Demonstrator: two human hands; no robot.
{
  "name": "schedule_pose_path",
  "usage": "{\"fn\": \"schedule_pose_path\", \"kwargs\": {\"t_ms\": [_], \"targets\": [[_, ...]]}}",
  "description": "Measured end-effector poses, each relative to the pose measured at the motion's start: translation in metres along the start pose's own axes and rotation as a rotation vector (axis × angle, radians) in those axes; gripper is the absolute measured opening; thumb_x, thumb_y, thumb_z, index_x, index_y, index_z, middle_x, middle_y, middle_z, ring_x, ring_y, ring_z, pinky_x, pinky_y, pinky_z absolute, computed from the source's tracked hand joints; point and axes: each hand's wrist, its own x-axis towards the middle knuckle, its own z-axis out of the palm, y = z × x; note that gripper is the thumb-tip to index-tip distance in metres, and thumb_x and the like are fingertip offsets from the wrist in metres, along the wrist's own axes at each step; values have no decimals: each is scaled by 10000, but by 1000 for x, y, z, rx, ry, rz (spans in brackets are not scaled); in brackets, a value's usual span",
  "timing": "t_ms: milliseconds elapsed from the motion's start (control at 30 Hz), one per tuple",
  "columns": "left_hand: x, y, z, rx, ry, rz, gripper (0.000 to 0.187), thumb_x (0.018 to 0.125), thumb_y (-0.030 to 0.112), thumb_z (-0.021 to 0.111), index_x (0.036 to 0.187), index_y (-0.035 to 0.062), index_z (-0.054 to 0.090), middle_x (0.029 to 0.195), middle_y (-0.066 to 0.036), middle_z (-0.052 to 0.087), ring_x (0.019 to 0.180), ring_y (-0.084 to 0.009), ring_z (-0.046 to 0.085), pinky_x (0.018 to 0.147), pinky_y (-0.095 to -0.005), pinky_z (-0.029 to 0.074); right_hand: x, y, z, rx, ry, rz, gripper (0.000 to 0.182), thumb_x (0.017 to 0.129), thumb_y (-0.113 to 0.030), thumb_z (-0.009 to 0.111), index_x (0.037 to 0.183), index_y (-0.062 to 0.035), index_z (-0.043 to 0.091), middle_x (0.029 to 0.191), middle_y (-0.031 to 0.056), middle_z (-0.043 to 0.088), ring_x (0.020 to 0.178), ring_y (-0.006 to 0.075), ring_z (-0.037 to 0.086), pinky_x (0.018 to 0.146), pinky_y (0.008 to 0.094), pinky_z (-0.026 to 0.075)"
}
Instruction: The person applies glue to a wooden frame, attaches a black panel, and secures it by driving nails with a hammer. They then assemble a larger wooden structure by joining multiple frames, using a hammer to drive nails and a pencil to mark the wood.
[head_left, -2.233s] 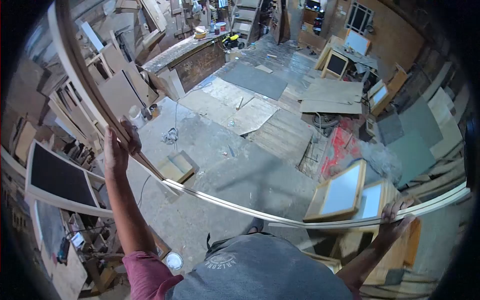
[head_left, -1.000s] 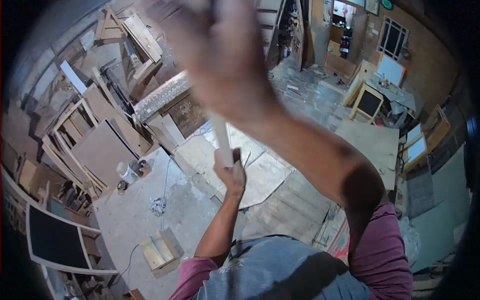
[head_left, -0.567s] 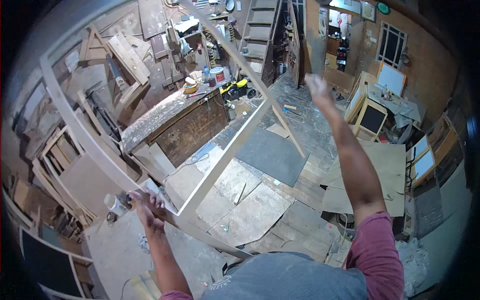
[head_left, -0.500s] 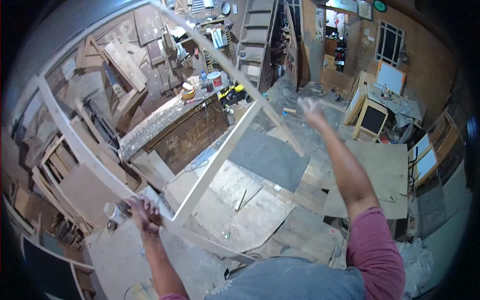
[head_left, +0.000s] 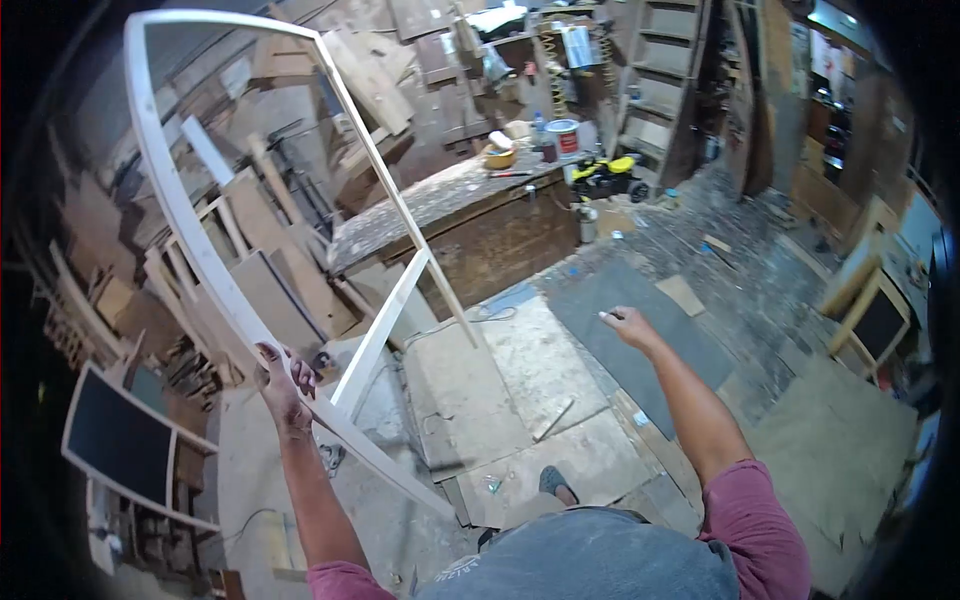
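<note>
A tall, pale wooden frame (head_left: 190, 225) stands up on my left, with a crossbar (head_left: 380, 330) joining its two long sides. My left hand (head_left: 285, 385) is wrapped around the near long side, just above where the crossbar meets it. Over the grey mat on the floor, my right hand (head_left: 630, 328) hangs in the air, apart from the frame. Its fingers are curled together, with a small pale tip at the front. Whether that tip is a fingertip or a small object I cannot make out.
Behind the frame runs a workbench (head_left: 450, 195) bearing a paint bucket (head_left: 564, 138). A yellow-and-black machine (head_left: 608, 178) is beside it. Wood pieces lean along the left wall near a dark panel (head_left: 120, 435). A grey mat (head_left: 590, 300) covers some floor; a ladder (head_left: 655, 75) stands behind.
The view has swung right to left, and the frame now stands more upright. My right hand has come down from its raised position and its fingers have curled. My left hand still grips the frame.
</note>
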Motion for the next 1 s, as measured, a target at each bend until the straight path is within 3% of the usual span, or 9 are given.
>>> {"fn": "schedule_pose_path", "kwargs": {"t_ms": [133,400,467,533,667,733,800,867,1000], "targets": [[15,-29,-10,168,77,225,471,918,510,533,836,49,484,568,9,403,442,-94,400,395,-231,317,110,14,74,66,-68,-104,504,836,-479,641,1024,-13,683,969,162,690,899,261,646,808,372,479],[63,-57,-40,178,365,295,524,903,599,482,965,80,464,606,-13,408,468,-119,397,420,-247,337,287,-66,186,265,-352,-179,420,839,-405,675,990,-13,682,964,122,687,890,196,623,797,340,477],[80,-49,-46,147,334,286,559,883,644,472,968,92,454,597,0,387,451,-107,381,399,-238,325,337,-104,200,246,-388,-401,440,834,-422,677,986,-10,674,957,135,681,918,209,622,813,340,477],[97,-49,-60,222,300,307,591,855,688,465,950,105,449,592,12,373,428,-91,356,373,-224,309,399,-144,226,320,-419,-434,488,832,-447,673,1044,-7,652,999,152,668,971,232,615,837,343,475],[142,-69,-66,239,310,371,598,844,700,434,886,104,416,536,18,319,351,-85,293,306,-221,287,499,-244,267,535,-173,-529,594,859,-519,612,1147,-1,590,1097,156,634,1022,220,592,878,332,458],[170,-88,-67,234,271,362,593,845,693,445,885,102,415,533,15,319,348,-87,296,306,-220,289,522,-292,265,712,-284,-507,593,876,-516,588,1166,1,585,1099,157,627,1031,212,581,890,331,448],[204,-111,-68,229,230,364,589,845,686,456,885,100,413,531,13,320,346,-89,298,306,-219,292,572,-302,278,894,-393,-490,592,894,-513,564,1184,2,579,1101,158,620,1040,205,570,902,331,438],[236,-139,-71,269,226,329,571,847,660,498,884,95,416,529,6,328,347,-99,321,305,-224,325,643,-291,313,684,-344,-542,589,924,-494,530,1248,-3,555,1094,139,611,1029,191,554,912,324,424],[314,-198,-128,131,256,208,624,836,703,455,899,82,433,532,-46,423,363,-167,430,327,-286,393,706,-277,332,957,-358,-463,446,947,-454,529,965,-17,613,872,41,591,883,128,524,824,306,427]]}}
